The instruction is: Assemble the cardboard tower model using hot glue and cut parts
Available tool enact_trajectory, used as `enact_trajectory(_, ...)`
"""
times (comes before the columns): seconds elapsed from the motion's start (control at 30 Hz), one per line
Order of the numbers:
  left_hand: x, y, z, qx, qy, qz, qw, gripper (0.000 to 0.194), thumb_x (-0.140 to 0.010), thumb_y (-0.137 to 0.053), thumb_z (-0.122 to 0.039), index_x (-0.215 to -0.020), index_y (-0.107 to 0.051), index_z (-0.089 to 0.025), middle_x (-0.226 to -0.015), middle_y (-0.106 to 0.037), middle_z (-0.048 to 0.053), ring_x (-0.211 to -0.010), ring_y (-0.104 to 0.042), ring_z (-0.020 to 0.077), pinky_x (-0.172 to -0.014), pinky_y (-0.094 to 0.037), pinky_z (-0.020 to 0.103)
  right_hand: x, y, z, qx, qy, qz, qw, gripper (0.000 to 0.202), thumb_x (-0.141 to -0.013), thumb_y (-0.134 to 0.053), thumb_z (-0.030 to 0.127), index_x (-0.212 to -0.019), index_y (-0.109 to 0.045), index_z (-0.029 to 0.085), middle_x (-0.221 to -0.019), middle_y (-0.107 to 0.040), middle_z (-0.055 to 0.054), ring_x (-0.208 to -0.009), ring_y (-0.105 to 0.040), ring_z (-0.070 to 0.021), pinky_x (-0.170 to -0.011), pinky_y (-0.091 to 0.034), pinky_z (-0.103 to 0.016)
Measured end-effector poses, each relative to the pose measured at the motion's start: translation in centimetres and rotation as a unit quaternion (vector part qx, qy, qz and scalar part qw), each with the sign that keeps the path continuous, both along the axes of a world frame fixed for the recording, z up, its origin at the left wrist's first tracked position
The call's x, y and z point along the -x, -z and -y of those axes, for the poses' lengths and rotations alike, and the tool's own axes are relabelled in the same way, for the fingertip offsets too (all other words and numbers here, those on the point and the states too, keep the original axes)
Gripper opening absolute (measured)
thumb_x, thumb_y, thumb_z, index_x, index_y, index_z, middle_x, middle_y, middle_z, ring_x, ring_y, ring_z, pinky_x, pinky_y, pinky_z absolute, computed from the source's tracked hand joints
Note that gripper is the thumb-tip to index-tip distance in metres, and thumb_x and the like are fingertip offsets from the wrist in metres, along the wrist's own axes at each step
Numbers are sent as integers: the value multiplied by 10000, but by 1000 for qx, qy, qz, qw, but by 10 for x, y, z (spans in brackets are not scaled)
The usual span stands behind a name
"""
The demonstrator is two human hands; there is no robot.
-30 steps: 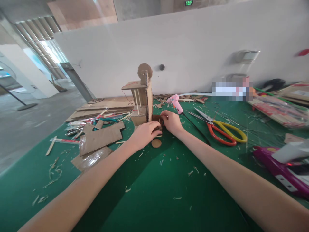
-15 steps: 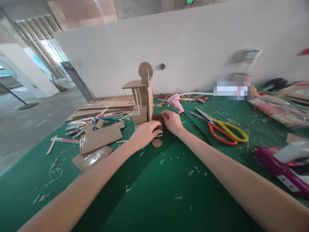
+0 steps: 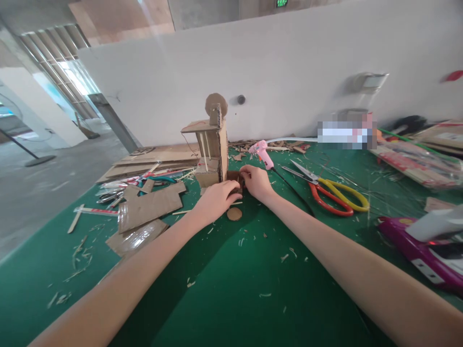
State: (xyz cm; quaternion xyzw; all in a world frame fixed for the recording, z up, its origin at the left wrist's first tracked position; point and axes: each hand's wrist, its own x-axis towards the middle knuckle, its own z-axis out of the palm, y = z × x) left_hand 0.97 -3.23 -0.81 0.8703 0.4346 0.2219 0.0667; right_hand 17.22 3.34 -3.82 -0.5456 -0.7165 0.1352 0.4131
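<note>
A cardboard model (image 3: 223, 149) stands upright on the green table, with a round disc (image 3: 216, 105) on top and thin wooden sticks (image 3: 204, 147) between its levels. At its foot, a small brown cardboard piece (image 3: 235, 175) sits between my hands. My left hand (image 3: 219, 196) has its fingers curled at the near side of this piece, partly hiding it. My right hand (image 3: 257, 184) pinches the piece's right edge; its fingertips are partly hidden. In front of my left fingertips lies a loose cardboard disc (image 3: 234, 214).
Cardboard scraps (image 3: 150, 206) and sticks lie left. Behind my right hand rests a pink glue gun (image 3: 264, 153), its cord running toward scissors (image 3: 331, 193) with red and yellow handles. A purple and white device (image 3: 415, 248) is at far right. A white wall (image 3: 275, 72) stands behind.
The whole view has shifted very slightly to the left. Both hands keep nearly the same position and grip at the cardboard piece.
</note>
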Motion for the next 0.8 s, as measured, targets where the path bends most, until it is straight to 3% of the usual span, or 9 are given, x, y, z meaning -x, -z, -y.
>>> enact_trajectory(0.33, -2, -2, 1, -2, -9, 5, 1000, 82, -901, -550, -281, -936, -593, -220, -924, -673, 16, -808, -627, 200, -649, -418, 279, 0, -1, 0, 1, -1, 6, 1000, 213, -856, -506, 131, -918, -705, 177, -816, -723, -45, -689, -653, -163, -733, -473, -258)
enact_trajectory(0.57, 2, -1, -4, 52, -19, 45, 997, 121, -918, -498, -282, -829, -543, -214, -805, -633, -36, -466, -558, 92, -564, -411, 245, 3, -4, 7, -6, 2, 20, 1000, 220, -854, -499, 125, -913, -705, 176, -830, -719, -49, -707, -641, -162, -733, -465, -258)
enact_trajectory(0.8, 2, -2, -4, 66, -22, 50, 996, 121, -905, -504, -294, -821, -545, -216, -784, -634, -29, -443, -543, 95, -545, -424, 242, 2, -2, 5, -9, 3, 19, 1000, 217, -856, -497, 129, -919, -699, 175, -852, -718, -57, -743, -644, -172, -739, -467, -264)
